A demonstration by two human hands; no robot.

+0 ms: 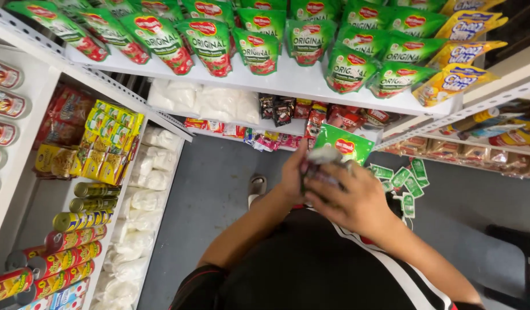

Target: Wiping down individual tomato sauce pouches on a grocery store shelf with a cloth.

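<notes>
Both my hands hold a bunch of green sauce pouches [340,144] in front of my chest, below the white shelf [288,85]. My left hand [292,172] grips the bunch from the left side. My right hand [352,198] covers its front, fingers curled over the pouches. Rows of the same green pouches [259,49] stand on that shelf above my hands. More green pouches [405,183] lie scattered on the grey floor to the right of my hands.
Yellow pouches [457,80] stand at the shelf's right end. White bags [204,103] fill the lower shelf. On the left rack lie cans [75,221], yellow-green packets [110,143] and more white bags [144,198]. My sandalled foot [257,185] is on the floor.
</notes>
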